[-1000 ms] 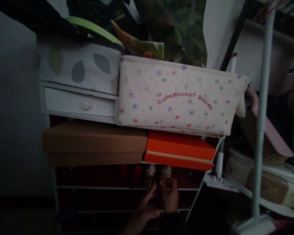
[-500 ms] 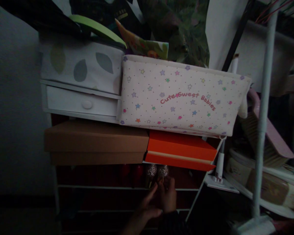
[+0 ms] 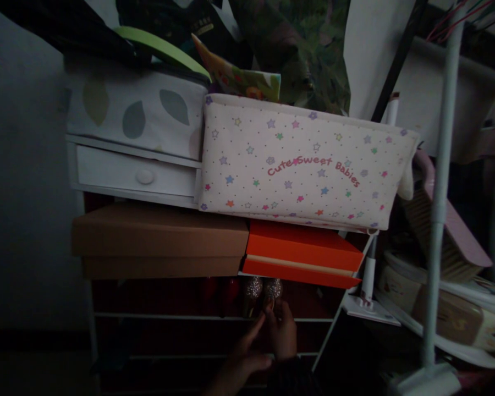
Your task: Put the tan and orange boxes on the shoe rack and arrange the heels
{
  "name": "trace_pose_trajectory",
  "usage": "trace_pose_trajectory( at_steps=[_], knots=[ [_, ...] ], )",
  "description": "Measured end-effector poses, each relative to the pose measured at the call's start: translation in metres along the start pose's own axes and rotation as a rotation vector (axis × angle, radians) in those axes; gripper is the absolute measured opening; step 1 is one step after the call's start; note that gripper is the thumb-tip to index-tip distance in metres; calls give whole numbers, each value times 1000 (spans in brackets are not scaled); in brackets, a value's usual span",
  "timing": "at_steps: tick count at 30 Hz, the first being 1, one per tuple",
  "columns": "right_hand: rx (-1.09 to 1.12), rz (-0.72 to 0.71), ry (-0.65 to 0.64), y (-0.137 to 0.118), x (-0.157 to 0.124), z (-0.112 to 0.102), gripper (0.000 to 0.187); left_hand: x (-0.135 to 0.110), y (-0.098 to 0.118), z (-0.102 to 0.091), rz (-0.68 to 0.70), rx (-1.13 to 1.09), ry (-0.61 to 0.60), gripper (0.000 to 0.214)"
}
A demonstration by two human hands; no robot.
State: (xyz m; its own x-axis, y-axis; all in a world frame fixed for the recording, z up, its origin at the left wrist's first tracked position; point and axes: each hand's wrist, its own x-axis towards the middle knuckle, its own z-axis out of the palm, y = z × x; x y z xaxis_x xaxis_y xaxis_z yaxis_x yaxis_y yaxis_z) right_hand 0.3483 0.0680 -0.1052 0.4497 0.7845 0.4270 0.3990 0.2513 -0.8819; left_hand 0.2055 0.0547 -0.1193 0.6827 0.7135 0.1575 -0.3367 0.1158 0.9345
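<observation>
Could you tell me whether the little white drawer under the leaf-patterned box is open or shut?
Shut: the white drawer has its front flush with its frame, knob facing out, and no gap shows.

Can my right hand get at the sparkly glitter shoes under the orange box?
Probably yes. The right hand already sits at the glittery shoes on the dim shelf, and nothing stands between them; the flat orange box lies above.

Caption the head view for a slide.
Both hands at glittery shoes on a dim rack under an orange box.
</observation>
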Motion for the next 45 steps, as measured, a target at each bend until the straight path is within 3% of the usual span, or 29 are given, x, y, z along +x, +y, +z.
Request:
trace_pose_trajectory(
  at_steps=[3,6,11,15,18,22,24,27,31,36,41,45],
  knots=[
    [-9,-24,19,-4,1,-5,28,-6,8,6,-18,-11,75,88],
    [-22,-33,44,-14,2,-13,29,-13,15,12,-42,33,226,73],
    [7,16,118,-30,1,-27,31,-16,22,12,82,75,374,46],
    [172,74,107,-41,-1,-31,30,-23,42,13,111,68,470,33],
    [356,134,30,-57,-4,-33,29,-35,67,17,115,-66,514,28],
    [803,289,-219,-92,-16,-52,33,-61,100,21,221,-416,435,42],
    [1105,344,-344,-110,-23,-69,54,-78,113,21,291,-554,348,56],
    [1282,363,-504,-132,-34,-90,83,-103,126,18,385,-652,188,77],
    [1286,282,-642,-149,-45,-104,96,-124,133,10,481,-664,22,95],
    [1229,230,-740,-155,-51,-103,96,-135,130,-5,505,-593,-165,97],
    [1291,184,-816,-160,-54,-96,92,-145,130,-6,480,-543,-87,94],
    [1180,238,-833,-171,-59,-83,86,-149,134,0,436,-574,-65,81]
  ],
)
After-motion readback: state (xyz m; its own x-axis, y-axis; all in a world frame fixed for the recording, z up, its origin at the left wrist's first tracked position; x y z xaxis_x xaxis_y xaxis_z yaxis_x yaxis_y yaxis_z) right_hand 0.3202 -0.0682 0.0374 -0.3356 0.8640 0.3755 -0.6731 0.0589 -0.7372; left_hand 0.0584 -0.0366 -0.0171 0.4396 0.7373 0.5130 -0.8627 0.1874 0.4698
